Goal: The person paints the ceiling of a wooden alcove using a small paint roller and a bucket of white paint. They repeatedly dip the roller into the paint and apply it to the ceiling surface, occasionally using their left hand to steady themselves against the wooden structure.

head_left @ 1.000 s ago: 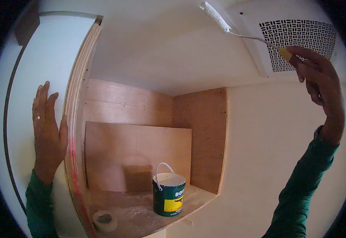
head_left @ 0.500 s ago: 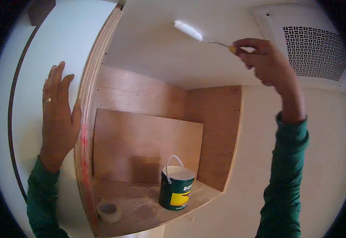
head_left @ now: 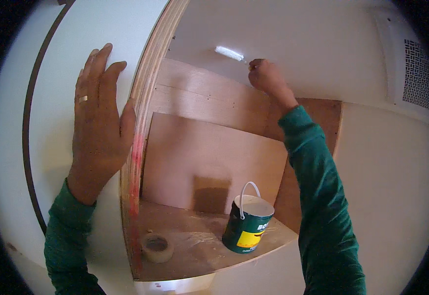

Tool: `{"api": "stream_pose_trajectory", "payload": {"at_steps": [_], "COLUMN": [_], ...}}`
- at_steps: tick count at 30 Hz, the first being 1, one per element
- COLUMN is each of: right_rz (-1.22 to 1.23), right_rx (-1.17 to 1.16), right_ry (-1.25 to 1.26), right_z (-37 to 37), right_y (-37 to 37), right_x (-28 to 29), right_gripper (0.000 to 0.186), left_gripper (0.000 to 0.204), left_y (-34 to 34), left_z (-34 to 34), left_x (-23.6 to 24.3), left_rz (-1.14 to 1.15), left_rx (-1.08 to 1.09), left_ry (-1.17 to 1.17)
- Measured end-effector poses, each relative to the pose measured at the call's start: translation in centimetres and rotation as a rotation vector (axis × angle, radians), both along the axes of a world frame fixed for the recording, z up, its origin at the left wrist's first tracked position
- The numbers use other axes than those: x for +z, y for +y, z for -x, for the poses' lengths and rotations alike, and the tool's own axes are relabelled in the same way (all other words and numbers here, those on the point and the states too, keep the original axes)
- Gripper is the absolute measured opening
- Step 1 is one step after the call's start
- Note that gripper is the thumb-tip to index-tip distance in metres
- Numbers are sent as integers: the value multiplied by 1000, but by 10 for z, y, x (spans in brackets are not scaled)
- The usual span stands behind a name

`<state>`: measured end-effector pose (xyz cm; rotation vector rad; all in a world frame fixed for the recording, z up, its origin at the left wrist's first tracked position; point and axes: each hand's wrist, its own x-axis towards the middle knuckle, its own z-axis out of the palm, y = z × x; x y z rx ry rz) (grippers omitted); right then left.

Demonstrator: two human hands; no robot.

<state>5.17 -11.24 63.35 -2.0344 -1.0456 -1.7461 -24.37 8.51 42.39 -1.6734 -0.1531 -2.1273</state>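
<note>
My right hand (head_left: 268, 81) grips the handle of a small paint roller (head_left: 229, 53), most of the handle hidden in my fist. Its white sleeve lies against or very near the pale ceiling (head_left: 293, 34) above a wooden recess. My left hand (head_left: 99, 115) rests flat on a white panel (head_left: 52, 147), fingers stretched upward and a ring on one finger. The thumb reaches the panel's raw plywood edge (head_left: 150, 78). Low in the recess a green paint bucket (head_left: 239, 231) with a yellow label and raised white handle stands on the wooden shelf (head_left: 194, 253).
A roll of tape (head_left: 157, 248) lies on the shelf near the plywood edge. Behind the bucket a loose-looking plywood board (head_left: 214, 147) leans against the recess back. A patterned vent grille (head_left: 420, 73) is set at the upper right, beside a cream wall (head_left: 381, 196).
My right hand has moved left and slightly down, bringing the roller closer to the recess back. The view has shifted; my left hand stays on the panel.
</note>
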Motion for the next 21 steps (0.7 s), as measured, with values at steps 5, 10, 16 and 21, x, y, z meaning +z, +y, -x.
{"api": "stream_pose_trajectory", "payload": {"at_steps": [5,10,16,21], "right_rz": [-19,-44,-95,-127], "right_rx": [-1,57,157,168], "right_ry": [50,9,-5,-77], "right_z": [-40,0,115,192], "right_y": [45,-7,-98,-186], "right_x": [-4,-14,-41,-55], "right_gripper": [30,27,30,35], "left_gripper": [50,48,52,52], "left_y": [-1,1,-6,-4], "left_z": [6,-2,8,8], "left_x": [4,5,4,5], "left_rz": [15,7,28,49], "left_rx": [11,-33,-45,-6], "left_ry": [25,18,4,14]}}
